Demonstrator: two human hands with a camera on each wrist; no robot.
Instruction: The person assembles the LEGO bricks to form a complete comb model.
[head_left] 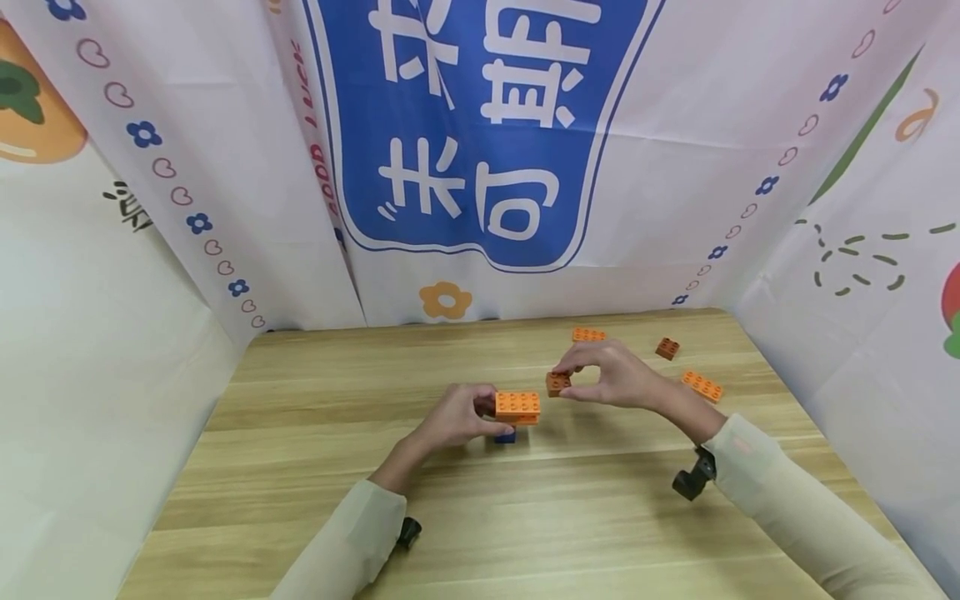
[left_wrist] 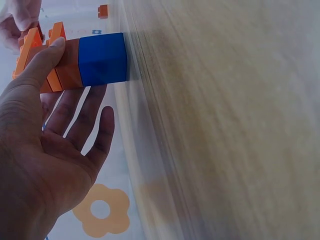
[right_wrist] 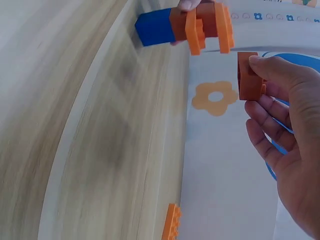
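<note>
My left hand (head_left: 453,418) grips a stack of toy building bricks, thumb on one side and fingers on the other. The stack has a blue brick (left_wrist: 102,60) at its bottom, then brown bricks alternating with thin orange bricks. A studded orange brick (head_left: 517,402) tops it and overhangs to the right. To the right of the stack and a little higher, my right hand (head_left: 617,377) pinches a small brown brick (head_left: 557,385) between thumb and fingers. In the right wrist view this brown brick (right_wrist: 247,80) is apart from the stack.
On the wooden table (head_left: 300,483), an orange brick (head_left: 588,334) lies at the back behind my right hand. Farther right are a brown brick (head_left: 667,348) and another orange brick (head_left: 702,386), beside my right forearm. A printed white cloth (head_left: 637,283) hangs along the back and sides.
</note>
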